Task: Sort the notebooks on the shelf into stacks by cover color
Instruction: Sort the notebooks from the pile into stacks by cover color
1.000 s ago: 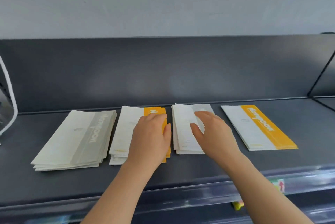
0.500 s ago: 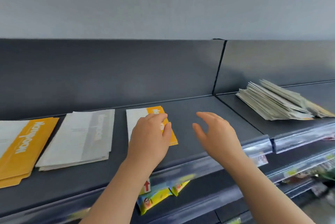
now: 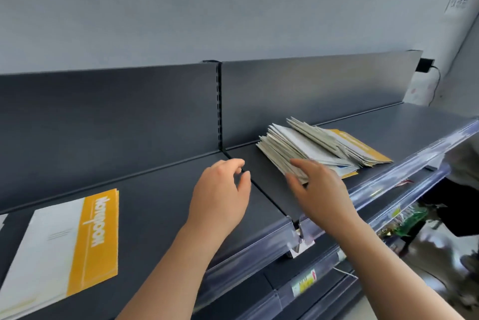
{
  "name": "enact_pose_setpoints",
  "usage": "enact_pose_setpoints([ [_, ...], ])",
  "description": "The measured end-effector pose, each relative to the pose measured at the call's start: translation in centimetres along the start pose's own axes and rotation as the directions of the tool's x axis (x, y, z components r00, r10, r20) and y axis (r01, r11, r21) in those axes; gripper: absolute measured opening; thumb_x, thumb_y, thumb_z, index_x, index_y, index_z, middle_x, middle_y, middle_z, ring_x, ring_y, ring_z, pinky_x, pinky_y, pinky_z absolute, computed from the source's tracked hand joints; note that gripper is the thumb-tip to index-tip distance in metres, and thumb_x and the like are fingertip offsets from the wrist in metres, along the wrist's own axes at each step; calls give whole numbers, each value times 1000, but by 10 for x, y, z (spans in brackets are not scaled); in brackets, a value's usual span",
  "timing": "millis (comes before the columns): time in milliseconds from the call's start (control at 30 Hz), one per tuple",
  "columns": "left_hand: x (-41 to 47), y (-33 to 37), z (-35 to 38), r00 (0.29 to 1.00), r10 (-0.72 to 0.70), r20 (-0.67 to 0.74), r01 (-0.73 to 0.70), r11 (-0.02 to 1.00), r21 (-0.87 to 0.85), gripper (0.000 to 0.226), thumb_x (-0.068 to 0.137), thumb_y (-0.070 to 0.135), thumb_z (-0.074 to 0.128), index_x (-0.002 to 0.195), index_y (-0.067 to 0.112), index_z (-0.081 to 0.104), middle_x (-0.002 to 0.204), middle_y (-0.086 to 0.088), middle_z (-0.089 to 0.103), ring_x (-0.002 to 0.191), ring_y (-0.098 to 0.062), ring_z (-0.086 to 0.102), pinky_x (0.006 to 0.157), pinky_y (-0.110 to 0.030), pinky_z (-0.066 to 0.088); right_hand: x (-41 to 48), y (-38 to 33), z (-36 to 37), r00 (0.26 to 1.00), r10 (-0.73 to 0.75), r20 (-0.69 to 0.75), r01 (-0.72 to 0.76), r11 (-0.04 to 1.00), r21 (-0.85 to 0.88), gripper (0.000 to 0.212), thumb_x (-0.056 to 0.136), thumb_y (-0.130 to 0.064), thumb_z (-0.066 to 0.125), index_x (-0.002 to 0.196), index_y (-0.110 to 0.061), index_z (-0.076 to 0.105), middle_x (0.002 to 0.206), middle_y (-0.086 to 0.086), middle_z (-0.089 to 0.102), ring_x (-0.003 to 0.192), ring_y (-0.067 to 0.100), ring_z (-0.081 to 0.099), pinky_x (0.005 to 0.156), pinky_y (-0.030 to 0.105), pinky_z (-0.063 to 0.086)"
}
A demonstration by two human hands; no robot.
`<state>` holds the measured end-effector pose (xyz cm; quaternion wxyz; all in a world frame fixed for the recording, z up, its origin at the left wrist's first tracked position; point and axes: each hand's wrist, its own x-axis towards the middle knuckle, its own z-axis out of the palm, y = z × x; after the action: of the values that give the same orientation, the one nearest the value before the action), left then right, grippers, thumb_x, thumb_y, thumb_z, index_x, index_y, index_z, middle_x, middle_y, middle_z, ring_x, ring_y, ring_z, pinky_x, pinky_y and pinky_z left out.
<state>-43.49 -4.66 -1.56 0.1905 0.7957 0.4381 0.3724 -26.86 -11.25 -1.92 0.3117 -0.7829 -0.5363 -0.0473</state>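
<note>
Grey shelf (image 3: pixel 160 203), orange-banded "Notebook" cover (image 3: pixel 64 247) leftward

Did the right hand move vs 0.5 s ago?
Yes, rightward. The right hand was left of the shelf seam; now it is right of it, fingers at the notebook pile near edge.

This is a shop aisle. Dark metal shelves (image 3: pixel 160 190) carry clear plastic price rails (image 3: pixel 246 257) with labels (image 3: pixel 303 283). Packaged goods (image 3: pixel 408 217) sit on a lower tier.
</note>
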Motion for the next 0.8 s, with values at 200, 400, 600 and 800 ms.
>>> enact_pose_setpoints([
  [200, 59, 33, 43, 998, 62, 32, -61, 997, -39, 26, 94, 28, 50, 114, 21, 64, 102, 8, 64, 94, -13, 57, 84, -35, 49, 56, 54, -16, 994, 86, -62, -84, 996, 30, 36, 94, -32, 51, 127, -19, 58, 129, -3, 59, 119, 17, 52, 93, 26, 38],
  [400, 103, 66, 92, 989, 115, 88, -112, 993, -41, 25, 94, 27, 50, 111, 17, 65, 102, 5, 64, 97, -15, 57, 86, -38, 49, 100, 115, -29, 981, 171, -86, -165, 983, 81, 34, 95, -31, 50, 124, -18, 60, 127, -1, 61, 118, 20, 54, 93, 29, 40],
  [600, 132, 101, 142, 990, 130, 63, -126, 990, -70, 9, 93, 21, 51, 88, 25, 57, 96, -7, 68, 93, -20, 59, 83, -39, 49, 151, 194, -26, 974, 220, 52, -223, 972, 71, 36, 97, -30, 46, 128, -18, 58, 125, 2, 62, 105, 22, 60, 81, 26, 41],
  [800, 157, 150, 204, 997, 70, -10, -71, 993, -96, 14, 93, 17, 51, 80, 20, 46, 89, -19, 66, 77, -28, 59, 77, -43, 52, 203, 282, -19, 949, 201, 243, -203, 979, -18, 34, 96, -28, 45, 124, -17, 60, 118, 5, 63, 107, 27, 56, 80, 31, 44],
])
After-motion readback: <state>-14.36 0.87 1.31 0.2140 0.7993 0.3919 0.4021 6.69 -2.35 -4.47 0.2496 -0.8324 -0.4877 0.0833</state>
